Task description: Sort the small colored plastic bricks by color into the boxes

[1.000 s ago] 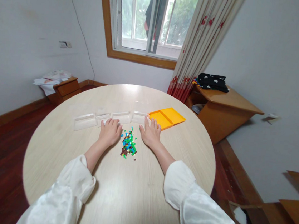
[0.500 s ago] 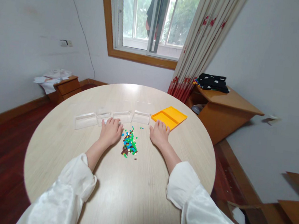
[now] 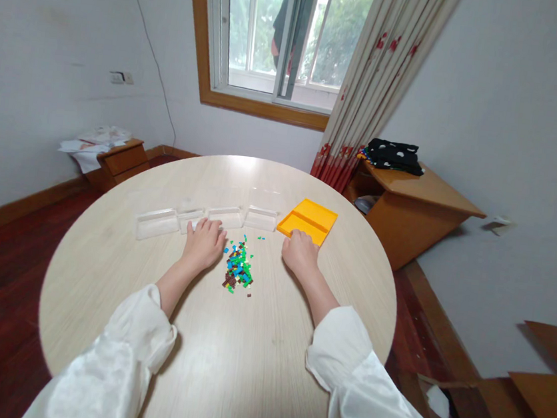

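Note:
A small heap of tiny plastic building bricks [image 3: 239, 268] in green, blue, brown and yellow lies on the round table between my hands. My left hand [image 3: 204, 241] rests left of it, fingers spread, with fingertips by a clear plastic box [image 3: 226, 216]; nothing shows in its grasp. Over at the right, my right hand [image 3: 301, 252] has its fingers curled at the near edge of a yellow two-part tray [image 3: 317, 211], covering part of that edge. Its thumb and fingertips are partly hidden.
More clear boxes, including the leftmost clear box [image 3: 157, 225] and the rightmost clear box [image 3: 260, 219], stand in a row beyond the heap. The round table [image 3: 239, 379] fills the middle. A wooden cabinet [image 3: 418, 218] with dark cloth stands beyond its right side.
The yellow tray has turned and shifted slightly left, with my right hand at its near edge. My right fingers have curled more. My left hand and the bricks stay about where they were.

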Motion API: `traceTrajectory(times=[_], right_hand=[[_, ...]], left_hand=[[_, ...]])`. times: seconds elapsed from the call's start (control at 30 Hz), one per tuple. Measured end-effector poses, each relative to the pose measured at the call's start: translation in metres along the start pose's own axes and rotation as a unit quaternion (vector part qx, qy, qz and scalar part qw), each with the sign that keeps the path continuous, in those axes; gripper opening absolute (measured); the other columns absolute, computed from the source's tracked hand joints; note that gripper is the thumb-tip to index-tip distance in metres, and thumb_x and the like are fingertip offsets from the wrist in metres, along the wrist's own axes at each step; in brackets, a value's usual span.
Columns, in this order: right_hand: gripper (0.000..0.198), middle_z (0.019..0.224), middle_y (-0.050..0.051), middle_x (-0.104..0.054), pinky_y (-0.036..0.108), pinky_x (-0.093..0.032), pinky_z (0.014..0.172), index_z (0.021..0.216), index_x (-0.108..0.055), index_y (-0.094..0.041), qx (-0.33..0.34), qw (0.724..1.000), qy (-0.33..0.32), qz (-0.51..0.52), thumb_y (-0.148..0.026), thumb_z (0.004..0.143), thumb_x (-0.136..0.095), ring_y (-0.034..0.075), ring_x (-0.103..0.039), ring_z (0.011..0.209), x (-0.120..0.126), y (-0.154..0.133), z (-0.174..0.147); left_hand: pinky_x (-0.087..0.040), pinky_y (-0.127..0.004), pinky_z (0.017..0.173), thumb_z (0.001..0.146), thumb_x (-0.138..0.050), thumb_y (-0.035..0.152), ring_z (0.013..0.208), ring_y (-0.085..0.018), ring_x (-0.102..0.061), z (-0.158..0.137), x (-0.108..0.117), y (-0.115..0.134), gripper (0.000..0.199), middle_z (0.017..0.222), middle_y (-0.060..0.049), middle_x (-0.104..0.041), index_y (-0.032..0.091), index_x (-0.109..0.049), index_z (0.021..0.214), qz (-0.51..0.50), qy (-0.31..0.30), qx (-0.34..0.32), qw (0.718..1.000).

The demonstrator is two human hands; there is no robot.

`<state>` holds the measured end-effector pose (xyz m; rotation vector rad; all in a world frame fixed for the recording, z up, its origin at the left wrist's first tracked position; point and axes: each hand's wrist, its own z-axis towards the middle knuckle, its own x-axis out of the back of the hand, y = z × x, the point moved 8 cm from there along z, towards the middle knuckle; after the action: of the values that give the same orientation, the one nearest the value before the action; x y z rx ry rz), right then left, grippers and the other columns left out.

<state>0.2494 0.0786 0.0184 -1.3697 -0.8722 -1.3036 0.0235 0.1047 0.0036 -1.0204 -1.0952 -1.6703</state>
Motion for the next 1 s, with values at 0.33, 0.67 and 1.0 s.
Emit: traceTrajectory(times=[0.33,0.67,1.0], right_hand=[[0.030,0.112,0.019,-0.060,0.042,-0.044,0.083,0.110,-0.056,-0.010,0.005,1.000,0.009,0.005,-0.021,0.089,-0.038,0.029,-0.055,0.106,0.001,-0.002,-0.002],[0.032,0.115,0.016,-0.060,0.044,-0.037,0.092,0.114,-0.057,-0.011,0.063,0.993,0.086,0.043,-0.020,0.087,-0.042,0.028,-0.053,0.108,0.008,-0.011,-0.003],[0.043,0.127,0.012,-0.057,0.031,-0.038,0.102,0.120,-0.058,-0.012,0.266,0.954,0.020,0.139,-0.003,0.084,-0.037,0.017,-0.051,0.117,-0.021,-0.054,-0.013]], left_hand=[[-0.019,-0.060,0.107,0.091,-0.028,0.033,0.129,-0.034,-0.037,0.001,-0.003,-0.002,0.042,0.128,-0.016,-0.055,0.014,-0.050,0.121,0.003,0.000,-0.002,1.000],[-0.019,-0.060,0.107,0.090,-0.030,0.031,0.127,-0.033,-0.039,0.000,0.000,0.000,0.040,0.126,-0.017,-0.055,0.012,-0.051,0.119,-0.003,0.009,-0.001,1.000],[-0.038,-0.040,0.101,0.086,-0.036,0.027,0.107,-0.023,-0.054,-0.001,0.021,0.015,0.030,0.109,-0.013,-0.060,0.015,-0.060,0.101,-0.138,0.081,-0.062,0.985]])
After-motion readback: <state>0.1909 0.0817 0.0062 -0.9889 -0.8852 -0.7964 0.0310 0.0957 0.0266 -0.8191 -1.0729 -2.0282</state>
